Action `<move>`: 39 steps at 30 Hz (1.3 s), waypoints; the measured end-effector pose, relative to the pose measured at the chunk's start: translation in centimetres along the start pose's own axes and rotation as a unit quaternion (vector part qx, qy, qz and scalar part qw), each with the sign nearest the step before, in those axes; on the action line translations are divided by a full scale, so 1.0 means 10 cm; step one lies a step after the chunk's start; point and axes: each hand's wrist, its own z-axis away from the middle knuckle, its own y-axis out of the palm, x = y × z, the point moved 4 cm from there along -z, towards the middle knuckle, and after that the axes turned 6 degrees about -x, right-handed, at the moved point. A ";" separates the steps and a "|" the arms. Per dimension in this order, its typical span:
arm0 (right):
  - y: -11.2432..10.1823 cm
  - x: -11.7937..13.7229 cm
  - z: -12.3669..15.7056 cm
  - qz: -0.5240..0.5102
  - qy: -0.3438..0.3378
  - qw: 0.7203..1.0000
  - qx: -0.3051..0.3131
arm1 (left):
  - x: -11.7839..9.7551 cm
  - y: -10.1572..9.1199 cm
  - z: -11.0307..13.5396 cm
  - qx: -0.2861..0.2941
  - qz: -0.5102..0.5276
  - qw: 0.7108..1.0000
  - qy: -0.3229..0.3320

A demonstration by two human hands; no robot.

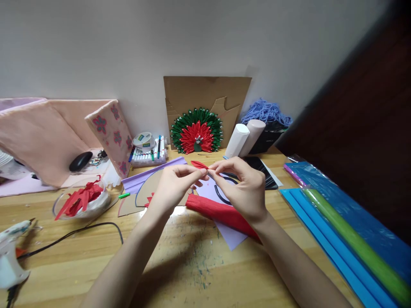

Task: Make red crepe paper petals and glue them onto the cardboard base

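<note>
Both my hands meet above the middle of the table, pinching a small folded piece of red crepe paper (199, 164). My left hand (176, 185) grips it between thumb and fingertips, and my right hand (241, 185) pinches its lower end. The red petal shape points up and to the left. Beneath my hands lie a roll of red crepe paper (218, 211) and a light purple sheet (231, 239). A cardboard half-round (146, 188) with a few red pieces on it is partly covered by my left hand.
A red and green paper peacock (197, 132) leans on cardboard (205, 87) at the wall. To the left are a bowl (105, 201) of red scraps, a glue gun (11, 252) with its cord, and markers (150, 154). Blue and green paper rolls (337, 222) lie right.
</note>
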 end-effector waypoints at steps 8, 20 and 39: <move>-0.03 0.03 -0.02 0.072 -0.077 0.994 0.032 | 0.02 -0.05 -0.03 0.066 -0.018 0.998 0.010; 0.01 -0.08 -0.04 -0.132 0.113 0.985 0.020 | 0.03 -0.07 -0.07 0.040 -0.001 0.999 0.026; -0.03 -0.07 -0.06 -0.174 0.139 0.975 -0.010 | -0.02 0.03 -0.03 -0.026 0.060 0.991 0.115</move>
